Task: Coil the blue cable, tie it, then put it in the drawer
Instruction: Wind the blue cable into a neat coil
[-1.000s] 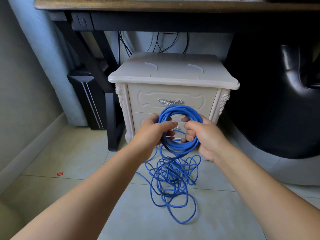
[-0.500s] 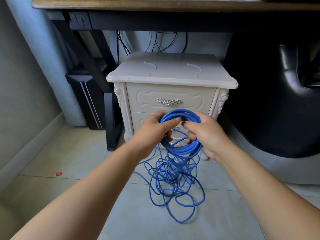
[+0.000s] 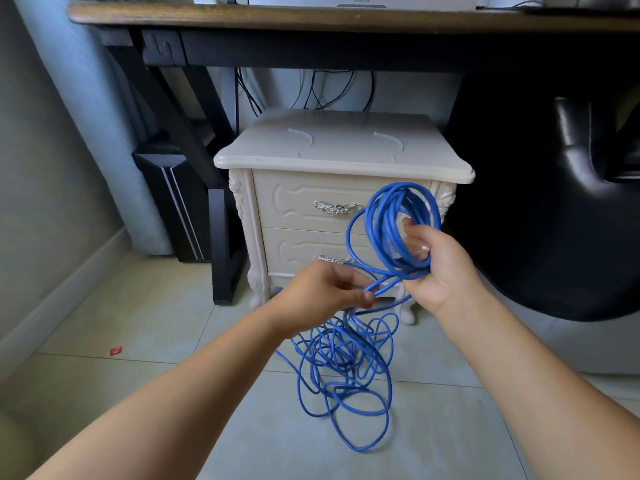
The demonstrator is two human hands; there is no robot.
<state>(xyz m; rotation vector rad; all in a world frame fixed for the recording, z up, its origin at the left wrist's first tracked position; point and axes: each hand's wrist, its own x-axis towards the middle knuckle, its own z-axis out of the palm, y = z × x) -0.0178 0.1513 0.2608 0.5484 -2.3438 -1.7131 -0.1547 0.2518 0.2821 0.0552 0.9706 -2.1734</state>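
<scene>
Since half a second ago the hands have parted: the coil (image 3: pixel 398 230) has swung right, before the nightstand (image 3: pixel 343 161). The cable (image 3: pixel 346 368) looks light, limp and springy; most lies tangled on the floor. It is best gripped across the bunched loops. The right hand (image 3: pixel 440 268) is closed round them, and the left hand (image 3: pixel 322 292) apparently pinches the trailing strand.
</scene>
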